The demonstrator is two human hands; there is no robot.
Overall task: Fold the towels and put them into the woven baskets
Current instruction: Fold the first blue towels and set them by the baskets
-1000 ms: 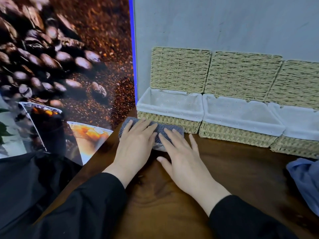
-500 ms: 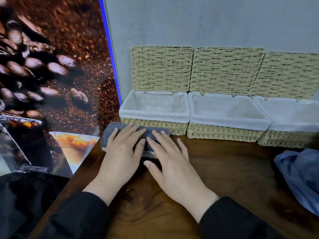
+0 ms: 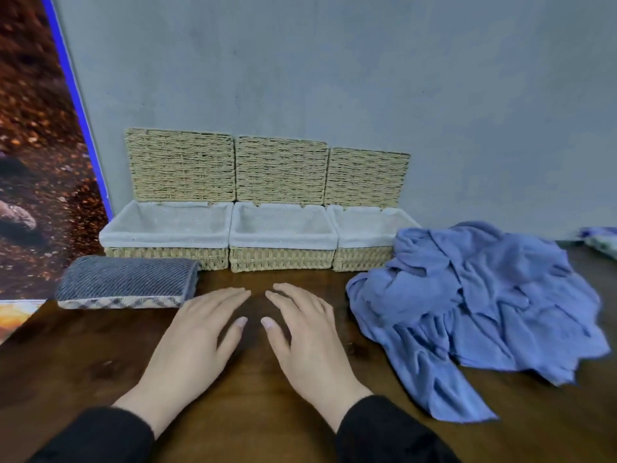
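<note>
On table [image 3: 100, 362] — folded towel [image 3: 127, 282] just left of left hand [image 3: 197, 339] | both hands flat, empty — right hand [image 3: 307, 339]

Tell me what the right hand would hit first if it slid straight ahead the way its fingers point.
Probably the middle basket: the right hand points up and slightly left over bare table, with nothing between, though depth is hard to judge.

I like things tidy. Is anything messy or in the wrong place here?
Yes. The blue towel lies crumpled in a heap on the table, right of the baskets, unfolded. The grey towel is folded but sits in front of the left basket, not inside. All three baskets look empty. Both hands hold nothing.
</note>
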